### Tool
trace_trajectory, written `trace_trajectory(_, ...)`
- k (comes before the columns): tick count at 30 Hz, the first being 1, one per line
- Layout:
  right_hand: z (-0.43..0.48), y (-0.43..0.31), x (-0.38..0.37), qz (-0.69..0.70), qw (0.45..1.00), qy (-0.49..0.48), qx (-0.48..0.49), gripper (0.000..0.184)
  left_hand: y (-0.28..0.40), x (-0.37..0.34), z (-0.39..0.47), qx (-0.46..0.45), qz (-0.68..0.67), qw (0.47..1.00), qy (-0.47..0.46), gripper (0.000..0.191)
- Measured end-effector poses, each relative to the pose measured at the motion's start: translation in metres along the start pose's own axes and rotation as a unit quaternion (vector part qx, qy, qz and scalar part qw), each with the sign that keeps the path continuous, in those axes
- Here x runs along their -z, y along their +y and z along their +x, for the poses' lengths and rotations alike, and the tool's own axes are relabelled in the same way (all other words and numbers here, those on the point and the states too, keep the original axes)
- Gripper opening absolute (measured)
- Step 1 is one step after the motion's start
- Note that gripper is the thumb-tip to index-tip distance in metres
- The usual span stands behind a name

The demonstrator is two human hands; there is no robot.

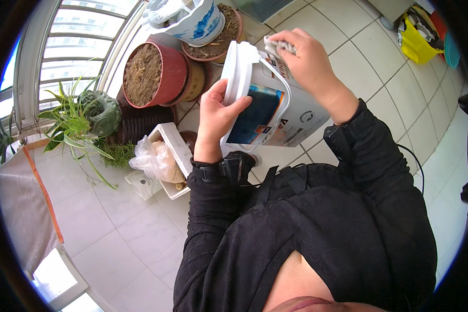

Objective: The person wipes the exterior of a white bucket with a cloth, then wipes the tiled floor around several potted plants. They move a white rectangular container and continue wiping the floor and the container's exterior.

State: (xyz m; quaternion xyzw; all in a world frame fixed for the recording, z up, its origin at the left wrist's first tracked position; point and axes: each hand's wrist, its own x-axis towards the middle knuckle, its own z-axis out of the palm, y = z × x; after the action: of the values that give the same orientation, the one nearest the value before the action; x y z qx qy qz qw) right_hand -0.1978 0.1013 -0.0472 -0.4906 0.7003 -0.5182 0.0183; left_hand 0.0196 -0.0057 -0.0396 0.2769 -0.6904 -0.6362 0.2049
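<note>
A white plastic bucket (310, 113) with a wire-style white handle (289, 91) and a printed label lies tilted on its side in front of me, its rim to the left. My left hand (222, 115) grips it at the rim, the thumb on the dark blue part of the label and the fingers at the rim's left side. Above the bucket's far side, my right hand (306, 58) pinches a crumpled greyish cloth (279, 47) close to the printed wall. Whether the cloth touches the wall I cannot tell. The bucket's underside is hidden.
Left of the bucket stand a red flowerpot of soil (173, 76), a blue-and-white pot (202, 25) and a leafy spider plant (76, 121). A white foam box (179, 150) holds a plastic bag (152, 156). At far right is a yellow bag (415, 43). A barred window (76, 39) borders the left.
</note>
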Motion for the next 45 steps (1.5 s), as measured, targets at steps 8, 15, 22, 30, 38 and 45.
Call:
trace_trajectory(8, 0.006, 0.013, 0.003, 0.042, 0.993, 0.001, -0.110, 0.020, 0.000, 0.015, 0.001, -0.028, -0.068, 0.997, 0.031, 0.036)
trace_trajectory(15, -0.001, -0.012, 0.008, -0.051, 0.993, -0.110, 0.008, 0.026, -0.002, 0.020, 0.003, -0.035, -0.074, 0.996, 0.032, 0.041)
trace_trajectory(22, -0.001, -0.025, 0.010, -0.020, 0.988, -0.153, 0.012, 0.031, 0.000, 0.014, 0.002, -0.020, -0.074, 0.997, 0.001, 0.040)
trace_trajectory(30, -0.007, -0.033, 0.004, -0.071, 0.987, -0.144, -0.030, 0.036, 0.002, -0.006, -0.007, -0.011, -0.028, 0.999, -0.042, 0.041)
trace_trajectory(38, -0.006, -0.031, 0.002, -0.060, 0.979, -0.167, -0.104, 0.047, 0.009, -0.011, -0.005, -0.013, 0.057, 0.993, -0.100, 0.049)
trace_trajectory(45, -0.005, -0.015, -0.006, 0.011, 0.937, -0.242, -0.251, 0.046, -0.003, -0.006, -0.002, 0.040, -0.010, 0.985, -0.167, 0.045)
